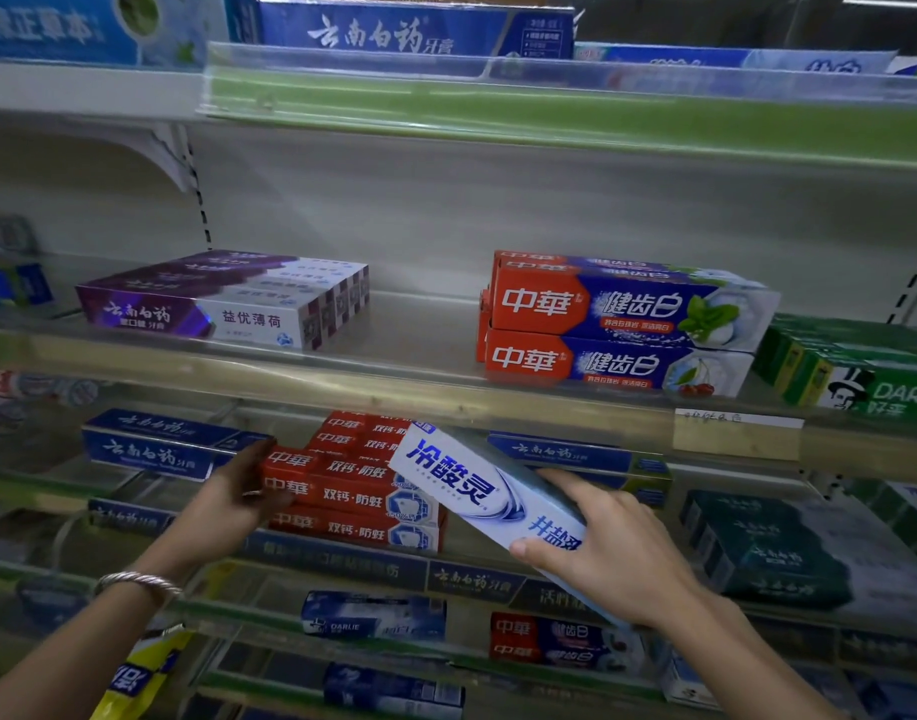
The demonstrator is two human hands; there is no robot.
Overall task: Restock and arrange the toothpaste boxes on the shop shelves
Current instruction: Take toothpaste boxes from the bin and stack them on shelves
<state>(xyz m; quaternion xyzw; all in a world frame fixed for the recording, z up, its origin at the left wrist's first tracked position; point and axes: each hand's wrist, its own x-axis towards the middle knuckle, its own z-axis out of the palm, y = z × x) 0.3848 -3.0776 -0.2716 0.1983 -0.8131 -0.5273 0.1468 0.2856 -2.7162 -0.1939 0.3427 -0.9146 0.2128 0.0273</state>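
Toothpaste box (490, 496), white with blue lettering, is gripped at its lower end by the right hand (612, 558) and tilted, its upper end just beside the red boxes (352, 491). The left hand (238, 496) holds those at their left end, thumb above and fingers across the front. Above both hands, the middle shelf (342, 387) has a wide gap between the purple boxes (222, 298), up from the left hand, and the red-and-blue boxes (622, 324), up from the right. Most shelves carry stock, so restocking looks partly done. The held one is not yet shelved, and that gap likely needs filling.
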